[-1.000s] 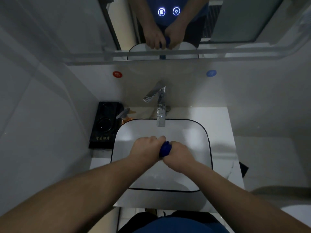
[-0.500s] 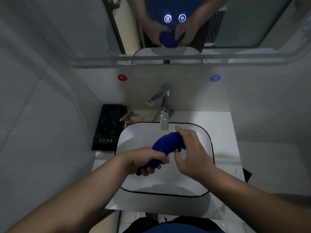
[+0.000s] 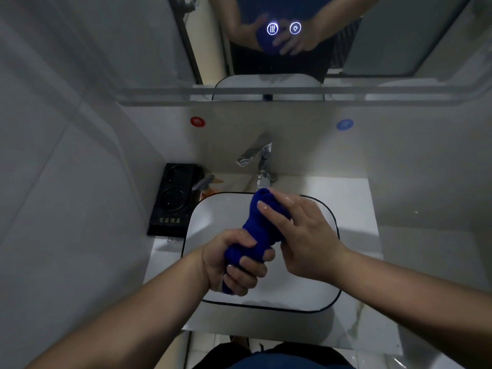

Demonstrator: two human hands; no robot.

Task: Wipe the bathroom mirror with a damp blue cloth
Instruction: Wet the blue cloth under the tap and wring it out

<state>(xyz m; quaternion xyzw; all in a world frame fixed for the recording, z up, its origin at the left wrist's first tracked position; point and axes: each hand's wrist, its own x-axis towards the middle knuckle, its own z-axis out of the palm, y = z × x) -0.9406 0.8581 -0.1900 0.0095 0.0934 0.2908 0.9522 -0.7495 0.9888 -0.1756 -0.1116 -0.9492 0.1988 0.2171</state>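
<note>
A bunched, wet blue cloth (image 3: 259,230) is held over the white sink basin (image 3: 213,219). My left hand (image 3: 234,265) is clenched around the cloth's lower end. My right hand (image 3: 300,235) lies against the upper part, fingers spread along it, wet. The cloth's top end nearly reaches the chrome tap spout (image 3: 262,181). The mirror (image 3: 399,35) fills the top of the view and reflects both hands and the cloth behind two lit round touch icons (image 3: 283,28).
A black tray with two round recesses (image 3: 173,198) sits on the counter left of the basin, beside a spray bottle (image 3: 206,186). Red (image 3: 197,121) and blue (image 3: 344,124) round stickers mark the wall. Tiled wall stands close on the left.
The cloth, squeezed tight between both fists a second ago, has stretched out into a longer roll. My right hand has loosened and slid up along it. The view has tilted up slightly.
</note>
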